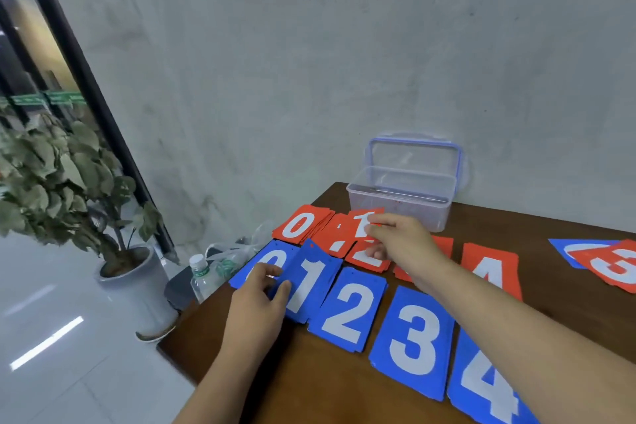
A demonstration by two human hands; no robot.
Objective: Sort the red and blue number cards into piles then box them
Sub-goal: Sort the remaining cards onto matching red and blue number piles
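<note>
Dark wooden table [309, 372] against a grey concrete wall [309, 62]. On the pale tiled floor to its left: 1 potted plant [51, 175], 1 water bottle [199, 275].

On the table: 1 clear plastic box [399, 196], open, at the far edge; red cards [299, 225] in the far row, blue cards [347, 310] 0 to 4 in the near row.

The left hand [258, 296] has its thumb and fingers curled on the tilted blue 1 card [316, 272]. The right hand [402, 241] pinches the red 1 card [361, 217] in its fingertips, just in front of the box.
</note>
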